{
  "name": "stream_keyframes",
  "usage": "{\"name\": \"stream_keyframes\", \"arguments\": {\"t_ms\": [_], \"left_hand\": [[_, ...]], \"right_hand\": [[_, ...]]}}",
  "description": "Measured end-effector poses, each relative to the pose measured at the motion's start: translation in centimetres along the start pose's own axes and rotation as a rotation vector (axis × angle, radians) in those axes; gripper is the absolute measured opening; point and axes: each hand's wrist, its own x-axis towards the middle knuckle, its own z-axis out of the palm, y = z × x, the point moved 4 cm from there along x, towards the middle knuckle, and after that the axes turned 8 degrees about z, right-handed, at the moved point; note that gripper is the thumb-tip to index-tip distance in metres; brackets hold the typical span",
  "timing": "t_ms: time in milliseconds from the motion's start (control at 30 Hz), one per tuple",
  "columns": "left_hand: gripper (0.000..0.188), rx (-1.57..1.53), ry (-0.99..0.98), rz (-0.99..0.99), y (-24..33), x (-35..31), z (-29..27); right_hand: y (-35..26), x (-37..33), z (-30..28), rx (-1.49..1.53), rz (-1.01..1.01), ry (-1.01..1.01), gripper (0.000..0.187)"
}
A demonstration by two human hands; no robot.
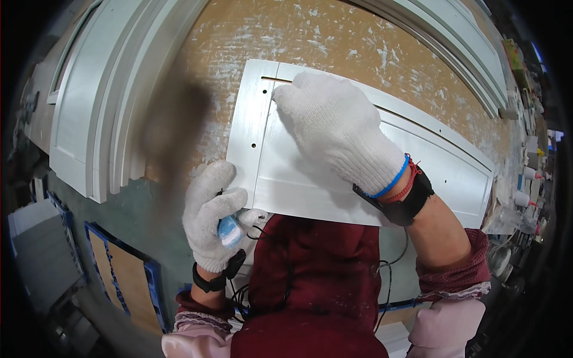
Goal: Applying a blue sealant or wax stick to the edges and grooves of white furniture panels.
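A white cabinet-door-like panel (298,161) with a recessed middle, small dark holes and a narrow slot along its far edge lies in front of me. My right hand (334,122), in a white knit glove, rests over its upper left part, fingers curled together beside the slot. The fingertips face down, so anything in them is hidden. At the panel's near left corner, my left hand (212,215), also gloved, has its fingers bent around a small light blue and white thing (230,231). Its kind is unclear.
The brown worktop (256,30) is smeared with white paint. White frames or panels (89,107) stand at the left, and another white frame (459,48) lies at the far right. Bottles and clutter (525,191) line the right edge. Blue pallets (128,274) lie on the floor lower left.
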Motion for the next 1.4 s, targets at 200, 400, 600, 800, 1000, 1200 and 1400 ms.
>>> {"name": "stream_keyframes", "arguments": {"t_ms": [200, 400, 600, 800, 1000, 1200, 1400], "left_hand": [[0.035, 0.003, -0.008, -0.016, 0.5, 1.2, 0.2], [0.039, 0.004, -0.007, 0.012, 0.6, 1.5, 0.3], [0.042, 0.019, -0.019, 0.010, 0.6, 1.8, 0.4], [0.041, 0.039, -0.031, -0.094, 0.4, -0.1, -0.3], [0.038, 0.063, -0.036, -0.102, 0.5, 1.2, 0.2], [0.039, 0.066, -0.029, -0.061, 0.4, 2.0, 0.2], [0.041, 0.013, -0.024, -0.005, 0.0, 2.3, 0.5]], "right_hand": [[-0.7, -1.1, 0.3, -0.030, -0.231, 0.016, 0.006], [2.4, -3.8, -1.4, 0.235, -0.001, -0.046, 0.009], [5.6, -8.5, -2.3, 0.157, 0.145, -0.209, 0.025], [6.7, -10.6, -3.1, 0.159, 0.090, -0.100, 0.037], [7.6, -10.5, -2.9, 0.236, 0.122, -0.168, 0.031], [7.4, -9.2, -2.6, 0.211, -0.038, -0.208, 0.029], [4.2, -3.3, -2.5, 0.299, -0.007, -0.261, 0.027]]}}
